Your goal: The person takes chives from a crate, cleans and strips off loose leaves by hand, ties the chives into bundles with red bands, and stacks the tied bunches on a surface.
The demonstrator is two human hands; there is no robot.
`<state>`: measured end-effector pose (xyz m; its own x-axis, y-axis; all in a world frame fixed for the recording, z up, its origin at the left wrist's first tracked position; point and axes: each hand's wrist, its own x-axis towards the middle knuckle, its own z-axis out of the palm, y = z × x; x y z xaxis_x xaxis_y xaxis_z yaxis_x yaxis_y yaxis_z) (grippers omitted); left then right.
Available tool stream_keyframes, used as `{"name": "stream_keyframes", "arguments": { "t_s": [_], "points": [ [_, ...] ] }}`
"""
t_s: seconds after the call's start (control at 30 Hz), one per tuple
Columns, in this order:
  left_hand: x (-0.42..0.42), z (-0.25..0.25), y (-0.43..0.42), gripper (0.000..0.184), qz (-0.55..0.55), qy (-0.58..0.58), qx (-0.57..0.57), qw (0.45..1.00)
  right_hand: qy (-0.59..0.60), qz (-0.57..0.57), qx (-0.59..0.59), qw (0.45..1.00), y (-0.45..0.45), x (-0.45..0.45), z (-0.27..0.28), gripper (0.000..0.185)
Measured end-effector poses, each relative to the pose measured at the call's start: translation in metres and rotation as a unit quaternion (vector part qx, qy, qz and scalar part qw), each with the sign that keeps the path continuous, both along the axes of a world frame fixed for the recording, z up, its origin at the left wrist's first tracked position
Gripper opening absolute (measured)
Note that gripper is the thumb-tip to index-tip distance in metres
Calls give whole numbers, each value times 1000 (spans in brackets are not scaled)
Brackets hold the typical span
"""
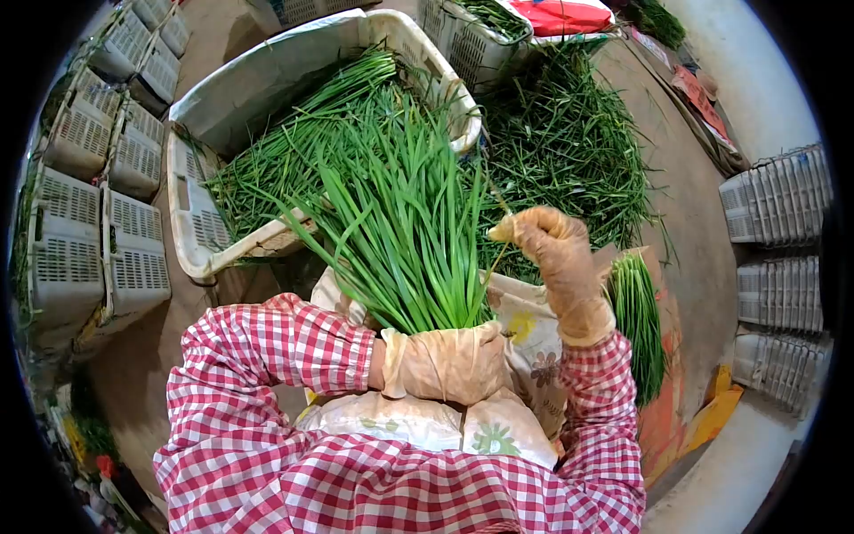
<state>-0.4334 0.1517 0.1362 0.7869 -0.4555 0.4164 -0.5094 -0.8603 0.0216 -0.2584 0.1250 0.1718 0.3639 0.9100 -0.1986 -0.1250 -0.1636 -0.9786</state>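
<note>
- While the gloved left hand (pixel 445 360) circles the lower stems of a bundle of green leaves (pixel 400 231), its fingers are closed around it; exactly how the fingertips sit on the hidden side cannot be told.
- The gloved right hand (pixel 556 258) is raised just beside the bundle, its fingers drawn together in a pinch on a thin strand (pixel 499 199) that shows both above and below the grip.
- The bundle stands in front of the person's body, its stems in the left hand and its long leaves fanning out forward, their tips overlapping the view of a large white basket (pixel 258 80).
- Cut greens (pixel 294 151) lie within that basket, many of them pointing the same way.
- To the right of the basket, a loose heap of greens (pixel 569 147) spreads across the floor (pixel 698 231).
- Another bunch (pixel 636 329) rests near the right checked sleeve (pixel 600 392), well apart from the left hand.
- Printed cloth (pixel 374 418) covers the person's lap.
- White crates (pixel 67 240) are stacked along the left side, and more pale crates (pixel 774 205) stand along the right wall.
</note>
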Motion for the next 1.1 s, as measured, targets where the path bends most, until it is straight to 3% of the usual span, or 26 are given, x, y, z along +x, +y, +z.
{"name": "stream_keyframes", "arguments": {
  "t_s": [0.17,0.2,0.33,0.4,0.47,0.53,0.6,0.63,0.67,0.7,0.73,0.77,0.8,0.83,0.93,1.0,1.03,1.07,1.1],
  "points": [
    [-6,0,3,15,20,-28,24,999,-90,62,-55,993,12,0,7,15],
    [-7,-1,2,15,31,-46,17,998,-50,33,5,998,12,-4,8,13],
    [-10,-33,-7,15,54,-111,50,991,-107,-29,76,991,22,16,32,10],
    [-12,-15,-6,16,45,6,-27,999,-166,-68,106,978,24,35,49,11],
    [-13,-47,-18,17,39,-1,-73,997,-241,-130,149,950,27,59,57,17],
    [-12,-48,-18,18,38,-8,-116,992,-278,-164,177,930,27,98,56,22],
    [-7,-21,-7,19,-14,191,-174,966,-407,-220,74,883,30,150,30,32],
    [-9,-25,-9,19,3,191,-170,967,-581,-196,-81,786,32,154,12,40],
    [-11,-33,-14,19,7,149,-143,978,-720,-164,-226,636,31,149,1,52],
    [-11,-37,-16,19,8,106,-114,988,-721,-161,-212,639,30,132,4,52],
    [-10,-21,-14,15,25,121,-21,992,-658,-87,-226,713,27,105,7,53],
    [-5,-25,-14,15,34,121,-22,992,-586,-7,-242,774,26,81,8,56],
    [-2,-35,-15,14,5,114,-74,991,-344,10,-82,935,28,58,6,50],
    [-1,-40,-17,13,-30,108,-124,986,-344,76,-23,936,31,31,16,51],
    [2,-24,-15,15,-55,198,-112,972,-566,266,110,772,53,-29,43,54],
    [-1,-19,-10,15,-75,275,-153,946,-624,309,172,697,65,-48,31,57],
    [-1,-31,-13,15,-102,254,-209,939,-605,298,246,696,70,-51,19,29],
    [2,-35,-6,14,-155,195,-293,923,-685,293,210,633,75,-51,-3,5],
    [5,-18,-3,14,-133,220,-217,942,-700,236,241,630,78,-53,-5,10]
  ]
}}
